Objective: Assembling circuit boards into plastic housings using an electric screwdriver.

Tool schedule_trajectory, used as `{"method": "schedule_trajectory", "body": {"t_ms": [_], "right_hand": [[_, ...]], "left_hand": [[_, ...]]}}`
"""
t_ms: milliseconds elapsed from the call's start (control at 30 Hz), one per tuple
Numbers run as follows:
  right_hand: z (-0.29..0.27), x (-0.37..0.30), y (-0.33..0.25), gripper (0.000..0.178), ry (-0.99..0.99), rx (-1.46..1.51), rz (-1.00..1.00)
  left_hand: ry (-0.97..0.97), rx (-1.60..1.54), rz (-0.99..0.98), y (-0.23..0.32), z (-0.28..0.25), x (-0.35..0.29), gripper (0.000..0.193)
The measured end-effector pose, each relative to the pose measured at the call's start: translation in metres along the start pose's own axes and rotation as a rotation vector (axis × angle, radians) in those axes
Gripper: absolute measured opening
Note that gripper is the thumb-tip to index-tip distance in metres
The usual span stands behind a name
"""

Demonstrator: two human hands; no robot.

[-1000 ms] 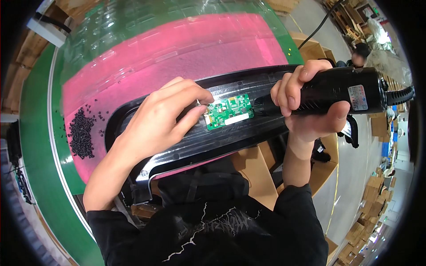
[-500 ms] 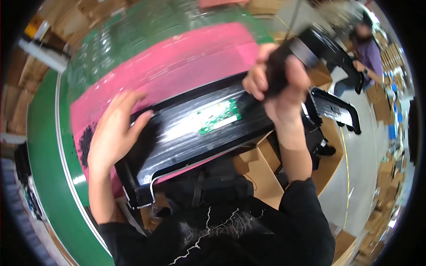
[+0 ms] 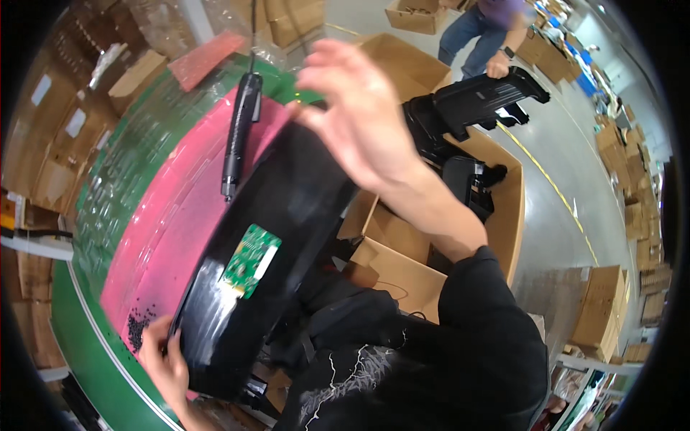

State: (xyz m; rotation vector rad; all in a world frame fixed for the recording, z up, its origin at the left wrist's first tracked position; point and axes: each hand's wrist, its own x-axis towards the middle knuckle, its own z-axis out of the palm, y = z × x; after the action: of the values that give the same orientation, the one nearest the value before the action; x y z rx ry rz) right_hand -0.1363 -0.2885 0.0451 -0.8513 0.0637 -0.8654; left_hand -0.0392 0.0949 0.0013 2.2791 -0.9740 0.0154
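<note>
A long black plastic housing [image 3: 273, 215] lies slanted across the bench, and a green circuit board [image 3: 248, 255] sits inside it. My left hand [image 3: 167, 365] grips the housing's near left corner, thumb against the edge. Above its far end is my right hand [image 3: 356, 115], fingers spread and slightly blurred, holding nothing; whether it touches the housing cannot be told. Just left of the housing, a black electric screwdriver [image 3: 241, 136] hangs tip down over the pink mat [image 3: 169, 237].
Small black screws [image 3: 136, 327] lie heaped on the mat's near corner. Clear plastic film [image 3: 133, 169] covers the green bench. On the right, an open carton [image 3: 510, 215] holds black parts. Beyond it, a co-worker's hand [image 3: 497, 66] touches a black plastic part [image 3: 489, 100].
My right hand has let go of a blurred dark thing and opened. My left hand has closed on the housing's corner. The view has turned, and the housing now appears steeper.
</note>
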Motion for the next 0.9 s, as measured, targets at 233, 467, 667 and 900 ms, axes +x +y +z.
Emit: {"method": "schedule_trajectory", "body": {"t_ms": [233, 467, 667, 900], "right_hand": [[-0.211, 0.048, -0.086, 0.051, 0.743, -1.013, -0.726], [-0.455, 0.045, -0.073, 0.064, 1.139, -1.588, 0.293], [-0.517, 0.032, -0.048, 0.049, 1.062, -1.201, 0.438], [-0.488, 0.02, -0.06, 0.026, 0.746, -0.937, 0.374]], "left_hand": [[0.761, 0.188, 0.02, 0.008, -0.048, -0.086, 0.024], [1.236, -0.365, -0.44, -0.071, -0.097, -0.188, 0.011], [1.171, -0.793, -0.4, -0.068, -0.122, -0.216, 0.012], [1.286, -0.973, -0.465, -0.042, -0.132, -0.228, 0.015]]}}
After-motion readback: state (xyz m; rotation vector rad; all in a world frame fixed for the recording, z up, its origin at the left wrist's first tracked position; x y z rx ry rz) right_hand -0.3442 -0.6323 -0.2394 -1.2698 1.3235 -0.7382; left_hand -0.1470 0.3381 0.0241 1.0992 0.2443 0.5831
